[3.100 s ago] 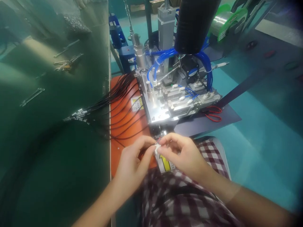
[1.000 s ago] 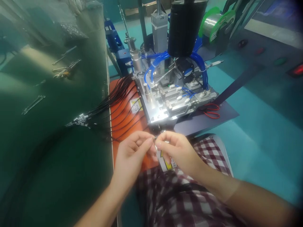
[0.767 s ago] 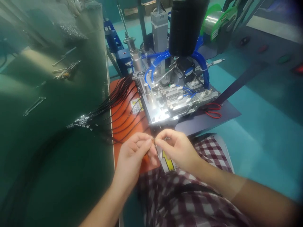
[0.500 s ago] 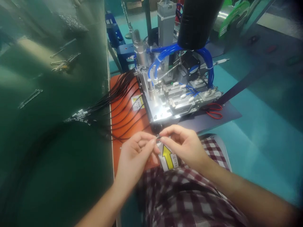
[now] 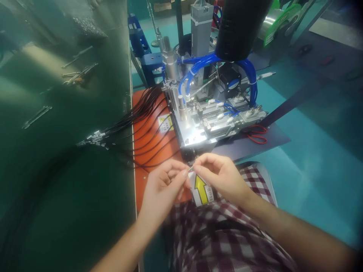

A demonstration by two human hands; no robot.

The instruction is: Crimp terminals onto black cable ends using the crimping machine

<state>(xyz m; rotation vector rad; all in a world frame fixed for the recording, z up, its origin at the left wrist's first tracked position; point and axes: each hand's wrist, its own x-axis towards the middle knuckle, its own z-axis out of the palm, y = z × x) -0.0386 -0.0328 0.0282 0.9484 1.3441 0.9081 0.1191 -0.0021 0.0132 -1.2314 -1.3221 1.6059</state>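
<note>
My left hand point(image 5: 163, 187) and my right hand point(image 5: 219, 177) meet fingertip to fingertip over the near edge of an orange mat point(image 5: 149, 132). Both are pinched on a tiny metal part on a thin wire end point(image 5: 191, 169); it is too small to name. Just beyond them stands a metal fixture point(image 5: 210, 117) with blue air hoses point(image 5: 246, 73). A sticker with a yellow arrow point(image 5: 202, 187) lies under my right hand.
A bundle of black wires point(image 5: 133, 117) with metal ends fans left across the orange mat onto a green belt point(image 5: 65, 151). Red-handled scissors point(image 5: 256, 135) lie right of the fixture. A green solder spool point(image 5: 276, 22) sits at the back right. My checked clothing point(image 5: 221, 234) fills the foreground.
Both hands stay pinched together at the same spot, with only small finger shifts. The camera view drifts slightly, and the yellow arrow sticker shows more fully than a second ago.
</note>
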